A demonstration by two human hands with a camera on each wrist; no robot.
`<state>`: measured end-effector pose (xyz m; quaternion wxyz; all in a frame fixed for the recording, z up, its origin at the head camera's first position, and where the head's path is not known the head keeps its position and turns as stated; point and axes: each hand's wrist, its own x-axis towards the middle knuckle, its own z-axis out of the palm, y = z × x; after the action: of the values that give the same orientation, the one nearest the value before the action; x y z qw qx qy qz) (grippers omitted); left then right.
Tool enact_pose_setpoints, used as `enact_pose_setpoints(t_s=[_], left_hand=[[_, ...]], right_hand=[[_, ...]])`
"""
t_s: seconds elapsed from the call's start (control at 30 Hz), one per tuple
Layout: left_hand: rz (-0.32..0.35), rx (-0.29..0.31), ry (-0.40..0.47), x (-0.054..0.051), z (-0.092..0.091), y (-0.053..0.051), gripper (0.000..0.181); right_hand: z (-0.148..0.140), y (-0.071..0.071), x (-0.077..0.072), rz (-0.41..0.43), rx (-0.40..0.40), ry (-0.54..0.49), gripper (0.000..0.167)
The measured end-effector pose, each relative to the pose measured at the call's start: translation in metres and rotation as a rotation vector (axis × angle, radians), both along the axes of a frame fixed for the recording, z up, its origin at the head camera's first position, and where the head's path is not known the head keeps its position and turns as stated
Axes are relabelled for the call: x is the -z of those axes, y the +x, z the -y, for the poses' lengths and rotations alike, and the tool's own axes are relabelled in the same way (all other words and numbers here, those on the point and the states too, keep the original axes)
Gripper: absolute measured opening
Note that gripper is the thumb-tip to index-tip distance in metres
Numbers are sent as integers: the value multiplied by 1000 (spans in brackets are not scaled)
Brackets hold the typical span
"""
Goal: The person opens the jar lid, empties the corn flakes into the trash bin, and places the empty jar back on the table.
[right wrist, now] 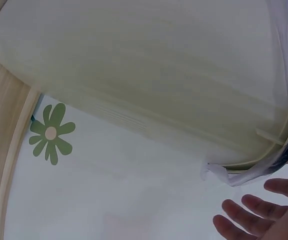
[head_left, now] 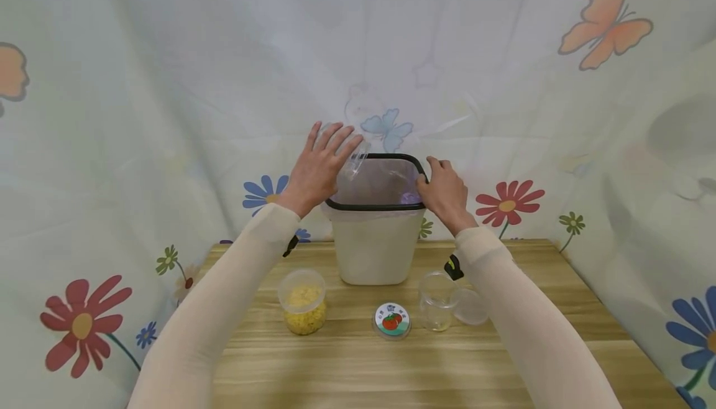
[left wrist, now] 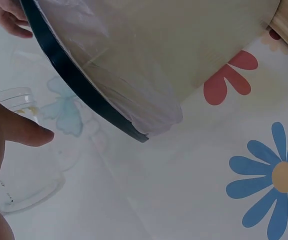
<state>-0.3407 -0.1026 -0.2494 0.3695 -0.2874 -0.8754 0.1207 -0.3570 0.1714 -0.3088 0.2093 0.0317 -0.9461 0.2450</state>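
My left hand (head_left: 319, 170) grips a clear plastic jar (left wrist: 31, 155), tilted above the left side of a white bin (head_left: 375, 244). Yellow bits cling near the jar's neck in the left wrist view; my fingers cover part of it. The bin has a black rim (head_left: 375, 207) and a thin plastic liner (left wrist: 154, 112) folded over its edge. At the rim's right side rests my right hand (head_left: 444, 194), its thumb at the edge. In the right wrist view its fingers (right wrist: 246, 220) spread loosely outside the bin. Something purplish (head_left: 410, 198) shows inside the bin.
On the wooden table (head_left: 347, 372), a clear tub of yellow pieces (head_left: 304, 309) stands front left. A round lid with a tomato picture (head_left: 392, 320) lies centrally. Another clear jar (head_left: 437, 303) and a translucent lid (head_left: 471, 306) are near my right forearm. A patterned curtain (head_left: 279, 55) hangs behind.
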Motion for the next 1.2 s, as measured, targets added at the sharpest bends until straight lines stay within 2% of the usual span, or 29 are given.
enact_pose_setpoints(t_s=[0.1, 0.27, 0.6, 0.77, 1.2], left_hand=[[4, 2, 50, -1, 1, 0, 89], [24, 6, 100, 0, 2, 3, 89], [42, 25, 205, 6, 3, 12, 82], [29, 24, 227, 10, 5, 16, 80], [29, 105, 352, 19, 4, 35, 85]], right_hand=[[-1, 1, 0, -57, -5, -10, 53], [-2, 2, 0, -91, -31, -12, 54], [-5, 10, -1, -38, -150, 58, 66], [-7, 15, 1, -60, -189, 98, 68], [-7, 50, -4, -179, -275, 160, 70]])
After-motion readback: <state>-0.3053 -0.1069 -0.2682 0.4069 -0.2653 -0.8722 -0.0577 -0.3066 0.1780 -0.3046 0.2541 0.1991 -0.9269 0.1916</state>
